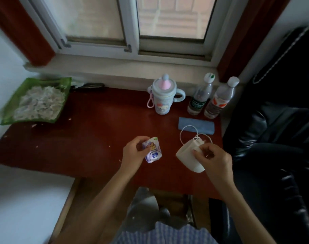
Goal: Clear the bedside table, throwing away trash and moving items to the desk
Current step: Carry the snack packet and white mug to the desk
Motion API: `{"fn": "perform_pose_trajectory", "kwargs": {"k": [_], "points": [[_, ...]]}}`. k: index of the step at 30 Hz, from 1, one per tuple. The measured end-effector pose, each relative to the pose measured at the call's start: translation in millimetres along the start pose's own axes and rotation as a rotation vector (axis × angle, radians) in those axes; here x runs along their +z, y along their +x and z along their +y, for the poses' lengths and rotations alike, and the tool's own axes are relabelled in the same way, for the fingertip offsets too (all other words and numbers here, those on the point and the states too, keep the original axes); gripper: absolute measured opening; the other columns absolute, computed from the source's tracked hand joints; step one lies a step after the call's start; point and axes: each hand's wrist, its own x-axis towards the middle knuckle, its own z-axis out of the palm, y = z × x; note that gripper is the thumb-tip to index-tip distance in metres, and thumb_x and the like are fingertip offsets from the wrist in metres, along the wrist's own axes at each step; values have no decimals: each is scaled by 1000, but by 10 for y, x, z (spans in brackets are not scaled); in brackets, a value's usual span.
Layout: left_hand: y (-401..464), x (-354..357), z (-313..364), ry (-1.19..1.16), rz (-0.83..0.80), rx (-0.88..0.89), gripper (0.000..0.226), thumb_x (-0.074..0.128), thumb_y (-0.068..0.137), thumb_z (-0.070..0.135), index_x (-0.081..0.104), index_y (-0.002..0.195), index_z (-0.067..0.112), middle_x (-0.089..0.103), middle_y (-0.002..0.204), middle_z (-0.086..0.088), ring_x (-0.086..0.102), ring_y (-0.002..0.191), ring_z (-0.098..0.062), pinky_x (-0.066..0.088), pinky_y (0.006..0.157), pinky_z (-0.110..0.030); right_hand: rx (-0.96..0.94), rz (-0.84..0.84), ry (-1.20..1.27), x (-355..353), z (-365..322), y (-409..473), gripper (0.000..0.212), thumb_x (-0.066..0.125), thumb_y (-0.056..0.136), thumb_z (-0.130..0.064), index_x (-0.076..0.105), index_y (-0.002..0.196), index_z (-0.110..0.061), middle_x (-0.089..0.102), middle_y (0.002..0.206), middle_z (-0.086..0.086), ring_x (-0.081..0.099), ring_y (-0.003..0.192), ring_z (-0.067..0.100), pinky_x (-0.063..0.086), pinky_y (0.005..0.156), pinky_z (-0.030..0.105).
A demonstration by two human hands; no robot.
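On the dark red table [90, 131], my left hand [134, 154] grips a small crumpled purple-and-white wrapper [153, 149] near the front middle. To its right, my right hand [213, 159] pinches a folded white face mask [189, 155] whose ear loops [187, 131] trail toward the back. A blue folded cloth [196, 127] lies just behind the mask. At the back stand a pastel child's cup with a pink spout [163, 95] and two plastic water bottles [200, 97] [220, 99].
A green bag of pale shreds [37, 101] lies at the table's back left corner, with a dark object [90, 86] behind it. A window sill [115, 67] runs along the back. A black leather chair [276, 131] stands at the right. Crumbs dot the left part of the table.
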Motion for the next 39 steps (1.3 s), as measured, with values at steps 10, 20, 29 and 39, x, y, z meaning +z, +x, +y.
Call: {"fn": "perform_pose_trajectory", "kwargs": {"k": [10,20,29,39], "points": [[1091,169,-75,90,-365,55,26,77,71,11,69,93,23,70,86,11,62,78,-1,47,69,-13,288,303,-11,103,-122,-60,10,77,73,-28,68,77,-29,66,71,-15,61,68,3,50,60,29],[1466,542,-286,275,-597,47,30,69,72,1,69,101,10,72,97,-4,62,85,-11,42,74,-17,395,477,-66,335,-257,-256,20,76,71,-28,61,68,-41,63,82,-29,60,74,-2,50,59,27],[1478,555,-335,467,-586,106,27,62,78,5,66,104,12,67,102,-7,62,97,-24,49,84,-38,394,498,-103,439,-240,-233,24,78,70,-25,59,67,-40,63,82,-29,60,72,0,49,58,24],[1408,321,-387,587,-506,186,35,58,86,22,57,121,16,56,124,-3,53,115,-22,45,92,-36,353,379,-97,510,-321,-5,13,76,72,-28,65,73,-34,64,72,-20,60,69,0,50,61,25]]}}
